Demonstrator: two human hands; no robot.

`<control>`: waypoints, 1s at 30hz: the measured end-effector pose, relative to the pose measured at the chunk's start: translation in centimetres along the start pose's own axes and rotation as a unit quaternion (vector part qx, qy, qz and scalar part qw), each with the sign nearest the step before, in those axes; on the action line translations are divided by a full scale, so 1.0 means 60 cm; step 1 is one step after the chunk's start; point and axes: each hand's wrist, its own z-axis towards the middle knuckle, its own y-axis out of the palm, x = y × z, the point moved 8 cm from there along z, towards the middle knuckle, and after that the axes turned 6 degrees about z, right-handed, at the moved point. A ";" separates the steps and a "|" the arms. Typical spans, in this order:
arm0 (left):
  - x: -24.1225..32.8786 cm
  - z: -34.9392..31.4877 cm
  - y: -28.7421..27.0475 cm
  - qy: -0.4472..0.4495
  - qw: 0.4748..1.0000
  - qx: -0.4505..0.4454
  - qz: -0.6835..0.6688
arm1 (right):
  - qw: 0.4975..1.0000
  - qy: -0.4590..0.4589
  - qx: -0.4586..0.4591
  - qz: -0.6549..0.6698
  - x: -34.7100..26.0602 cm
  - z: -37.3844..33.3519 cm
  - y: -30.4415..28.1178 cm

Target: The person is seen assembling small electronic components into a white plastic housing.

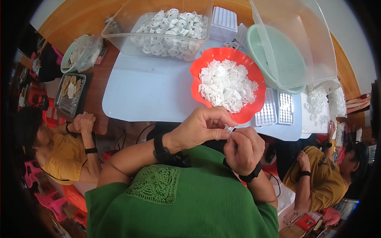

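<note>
My left hand [202, 126] and my right hand [245, 149] meet in front of my chest, just below the red bowl. Thumbs and fingers of both pinch a small white plastic piece [228, 129], mostly covered by the fingertips, so its exact shape is unclear. The red scalloped bowl [258, 97] holds a heap of small flat white plastic pieces [226, 83]. Behind it to the left, a clear plastic bin [121, 44] contains many round white plastic parts with cut-outs [174, 33].
The pale blue tabletop [147, 91] carries a light green basin [258, 51], a tilted clear bin [317, 51], a white tray stack [224, 23] and two small dimpled trays [266, 109]. Seated co-workers flank me, one left [65, 164] and one right [323, 178].
</note>
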 end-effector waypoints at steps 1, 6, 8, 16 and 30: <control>-0.001 0.000 -0.001 -0.006 1.000 0.000 -0.005 | 1.000 0.000 0.000 0.000 0.001 0.000 0.001; 0.003 -0.001 -0.006 -0.012 0.995 0.006 0.098 | 1.000 0.010 0.007 0.010 0.007 -0.002 0.002; -0.001 -0.001 -0.008 -0.030 0.996 0.010 0.088 | 1.000 0.013 0.004 0.018 0.009 0.000 0.003; -0.005 0.000 -0.003 -0.026 1.000 -0.001 -0.002 | 0.999 0.020 0.008 0.028 0.007 0.007 -0.003; 0.001 -0.009 -0.089 -0.080 0.981 0.149 -0.094 | 0.946 0.306 -0.073 0.080 0.163 0.033 -0.029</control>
